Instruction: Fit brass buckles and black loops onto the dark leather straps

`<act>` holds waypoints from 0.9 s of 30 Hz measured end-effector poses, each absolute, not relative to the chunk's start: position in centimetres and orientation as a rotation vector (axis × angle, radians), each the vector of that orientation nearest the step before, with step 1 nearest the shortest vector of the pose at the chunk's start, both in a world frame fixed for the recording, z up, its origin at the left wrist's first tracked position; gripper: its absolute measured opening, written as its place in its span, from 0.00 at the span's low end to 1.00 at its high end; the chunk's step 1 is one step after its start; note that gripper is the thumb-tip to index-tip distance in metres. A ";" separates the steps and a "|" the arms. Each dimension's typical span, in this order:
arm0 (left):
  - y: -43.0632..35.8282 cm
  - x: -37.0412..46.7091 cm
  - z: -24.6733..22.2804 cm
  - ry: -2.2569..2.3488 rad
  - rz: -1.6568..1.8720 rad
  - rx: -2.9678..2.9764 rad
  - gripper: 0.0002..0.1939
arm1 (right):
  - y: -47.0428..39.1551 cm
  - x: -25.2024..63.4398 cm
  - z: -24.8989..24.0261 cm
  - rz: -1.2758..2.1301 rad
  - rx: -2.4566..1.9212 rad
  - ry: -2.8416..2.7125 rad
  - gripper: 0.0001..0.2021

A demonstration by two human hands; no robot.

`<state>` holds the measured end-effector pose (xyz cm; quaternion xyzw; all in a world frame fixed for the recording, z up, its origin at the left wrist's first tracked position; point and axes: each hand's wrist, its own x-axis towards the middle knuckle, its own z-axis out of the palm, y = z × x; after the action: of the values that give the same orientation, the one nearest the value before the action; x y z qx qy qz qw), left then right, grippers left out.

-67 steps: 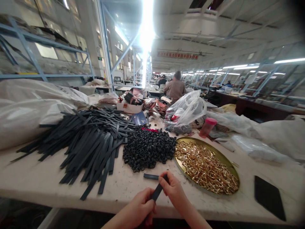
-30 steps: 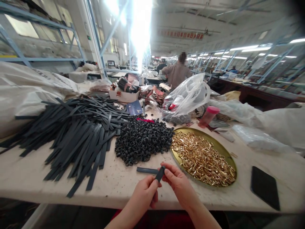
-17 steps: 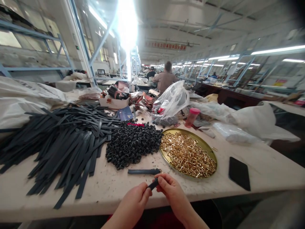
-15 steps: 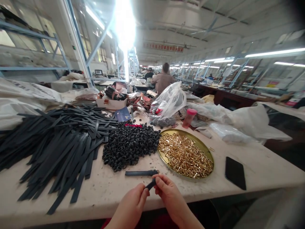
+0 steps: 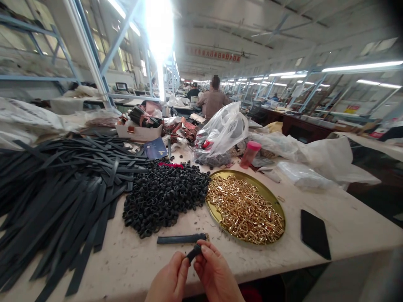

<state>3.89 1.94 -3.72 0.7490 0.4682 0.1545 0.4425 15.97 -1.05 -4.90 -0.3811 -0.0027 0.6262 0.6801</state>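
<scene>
My left hand (image 5: 168,282) and my right hand (image 5: 215,274) meet at the table's near edge, both pinching the end of one dark strap (image 5: 193,253). Its tip pokes up between my fingertips; the rest of it is hidden below my hands. Just beyond them another dark strap (image 5: 181,239) lies flat on the table. Behind it is a heap of small black loops (image 5: 163,195). To the right stands a round gold tray (image 5: 274,205) filled with gold metal clips (image 5: 245,209).
A large pile of dark straps (image 5: 59,188) covers the table's left. A black phone (image 5: 315,233) lies at right. A clear plastic bag (image 5: 225,130), a pink-lidded jar (image 5: 249,154) and a white box (image 5: 138,132) sit behind. A person (image 5: 212,100) stands far off.
My hands have slid along the strap toward me, so only its tip shows now. The view has swung right and the hands sit lower in the picture.
</scene>
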 end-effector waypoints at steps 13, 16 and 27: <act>5.3 4.4 -3.1 1.173 0.513 1.632 0.20 | 2.9 21.3 -3.7 0.809 -1.719 -1.450 0.12; 5.7 4.2 -3.3 1.165 0.507 1.568 0.22 | 6.9 25.5 -2.9 0.140 -2.174 -1.772 0.09; 3.8 3.8 -2.5 1.103 0.525 1.680 0.17 | 10.8 27.5 -4.0 0.033 -2.282 -1.886 0.07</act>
<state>3.83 3.82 -2.50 0.6969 0.4577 0.2176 0.5074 27.48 10.79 -4.03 -0.7676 -0.6344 0.0111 0.0901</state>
